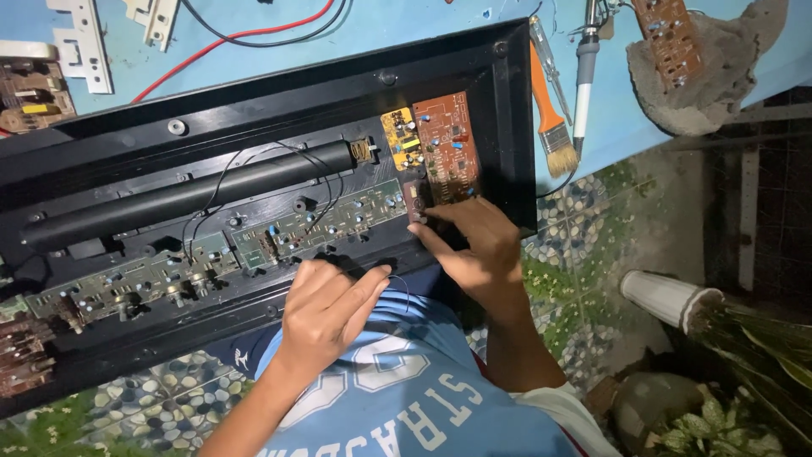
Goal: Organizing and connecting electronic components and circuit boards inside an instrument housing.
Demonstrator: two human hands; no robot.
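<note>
Blue workbench [406, 25]: our left hand [326, 309] pinches a thin black wire [397, 283]; right hand [474, 245], fingertips hidden, grip unclear, touches the brown circuit board [447, 148].

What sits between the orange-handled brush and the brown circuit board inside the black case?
Only the black case's raised right wall separates the brush from the brown board, per the head view.

Cut off at the left edge: black casing [254, 110], small brown board [30, 89], cluster of connectors [21, 360]. Hidden under the right hand [478, 250]: near corner of the orange circuit board [448, 148]. Pinched in the left hand [326, 309]: something thin, too small to tell. Clipped by the top edge: soldering iron [584, 76], white brackets [80, 38].
</note>
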